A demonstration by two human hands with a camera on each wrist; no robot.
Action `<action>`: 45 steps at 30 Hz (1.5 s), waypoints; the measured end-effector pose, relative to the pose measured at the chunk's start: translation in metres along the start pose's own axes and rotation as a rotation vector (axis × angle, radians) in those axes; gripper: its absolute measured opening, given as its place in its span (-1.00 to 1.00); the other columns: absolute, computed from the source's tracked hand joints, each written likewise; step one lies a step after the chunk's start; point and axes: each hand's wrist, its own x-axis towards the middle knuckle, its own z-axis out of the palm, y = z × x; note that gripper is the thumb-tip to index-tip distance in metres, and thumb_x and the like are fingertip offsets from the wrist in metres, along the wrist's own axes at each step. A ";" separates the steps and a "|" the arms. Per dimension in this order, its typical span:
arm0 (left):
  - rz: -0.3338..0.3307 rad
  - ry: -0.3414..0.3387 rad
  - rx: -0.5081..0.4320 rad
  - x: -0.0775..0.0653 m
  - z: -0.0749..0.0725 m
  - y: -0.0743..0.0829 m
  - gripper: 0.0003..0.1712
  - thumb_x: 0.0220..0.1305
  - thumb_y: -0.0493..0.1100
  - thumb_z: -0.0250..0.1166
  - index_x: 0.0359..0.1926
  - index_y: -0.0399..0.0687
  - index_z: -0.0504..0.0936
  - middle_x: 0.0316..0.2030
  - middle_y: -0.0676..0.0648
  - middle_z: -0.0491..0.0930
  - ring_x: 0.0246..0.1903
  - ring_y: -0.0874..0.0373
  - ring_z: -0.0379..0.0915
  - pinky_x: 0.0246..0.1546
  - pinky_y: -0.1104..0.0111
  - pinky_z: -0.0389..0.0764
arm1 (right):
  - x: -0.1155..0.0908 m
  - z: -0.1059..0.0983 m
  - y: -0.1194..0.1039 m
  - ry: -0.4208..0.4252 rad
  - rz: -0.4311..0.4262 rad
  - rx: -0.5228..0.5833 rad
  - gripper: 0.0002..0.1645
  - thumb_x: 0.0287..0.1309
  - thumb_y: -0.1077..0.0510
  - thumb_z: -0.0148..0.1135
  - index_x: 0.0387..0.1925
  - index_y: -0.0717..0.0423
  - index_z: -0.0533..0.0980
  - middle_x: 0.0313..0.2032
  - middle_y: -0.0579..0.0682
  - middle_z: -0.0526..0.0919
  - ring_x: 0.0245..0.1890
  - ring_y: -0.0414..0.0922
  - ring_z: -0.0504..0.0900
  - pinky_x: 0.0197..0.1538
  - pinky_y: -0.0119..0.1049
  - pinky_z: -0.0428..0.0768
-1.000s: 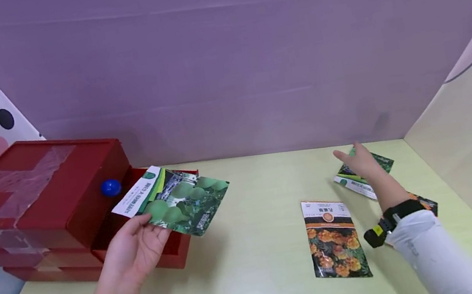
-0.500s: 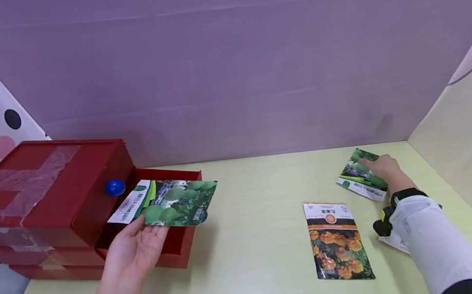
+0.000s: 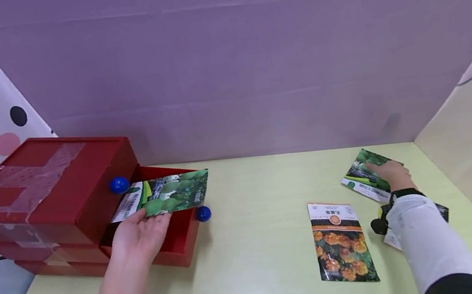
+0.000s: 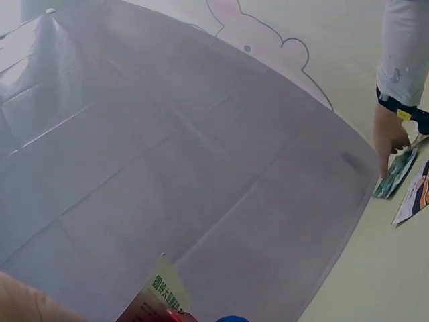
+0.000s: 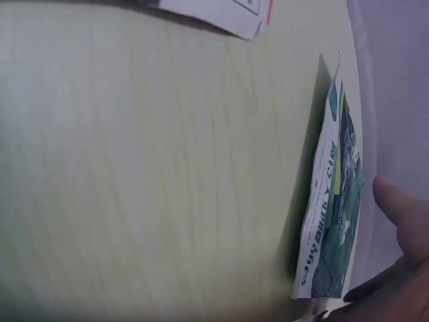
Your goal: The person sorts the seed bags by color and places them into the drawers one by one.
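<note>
My left hand [image 3: 141, 238], palm up, holds a seed packet [image 3: 182, 190] with green round fruit pictured on it. The packet lies over the pulled-out red drawer [image 3: 183, 252], its white end towards the cabinet. Only the packet's printed end [image 4: 167, 288] shows in the left wrist view. At the far right, my right hand [image 3: 393, 175] is at a similar green packet [image 3: 356, 179] on the table. In the right wrist view that packet [image 5: 332, 221] is tilted up on its edge, with the thumb [image 5: 395, 201] spread apart from it and the other fingers low beside it.
The red cabinet [image 3: 99, 170], taped on top, has blue knobs, one on the upper drawer [image 3: 119, 185] and one on the pulled-out drawer [image 3: 203, 214]. An orange-flower seed packet [image 3: 342, 243] lies mid-right. Another packet [image 3: 442, 211] is partly hidden under the right forearm. A purple backdrop rises behind.
My left hand has lowered its packet towards the drawer and turned it flatter. The right hand has moved from over the far green packet to its right side, thumb over it.
</note>
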 end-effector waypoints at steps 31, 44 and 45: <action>0.143 0.134 0.221 0.009 0.006 0.006 -0.31 0.53 0.06 -0.18 0.49 0.52 -0.34 0.49 0.31 -0.22 0.49 0.30 -0.29 0.49 0.37 -0.04 | -0.005 0.006 -0.004 0.033 0.049 -0.082 0.05 0.32 -0.22 -0.01 0.32 0.68 -0.02 0.33 0.64 -0.02 0.38 0.52 -0.14 0.46 0.22 -0.02; 0.230 0.099 0.297 -0.013 0.007 -0.001 -0.21 0.52 0.04 -0.14 0.49 0.37 -0.47 0.49 0.29 -0.35 0.50 0.31 -0.48 0.49 0.47 -0.19 | 0.020 0.016 0.000 0.105 0.096 0.062 0.23 0.18 -0.21 0.21 0.34 0.64 -0.18 0.32 0.59 0.01 0.38 0.44 -0.01 0.45 0.18 0.07; 0.226 0.092 0.315 -0.016 0.006 -0.002 -0.19 0.52 0.05 -0.14 0.48 0.36 -0.51 0.49 0.28 -0.39 0.50 0.29 -0.51 0.49 0.46 -0.21 | 0.020 0.016 -0.001 0.105 0.100 0.077 0.25 0.16 -0.21 0.23 0.35 0.62 -0.19 0.33 0.58 0.01 0.38 0.43 0.00 0.44 0.18 0.10</action>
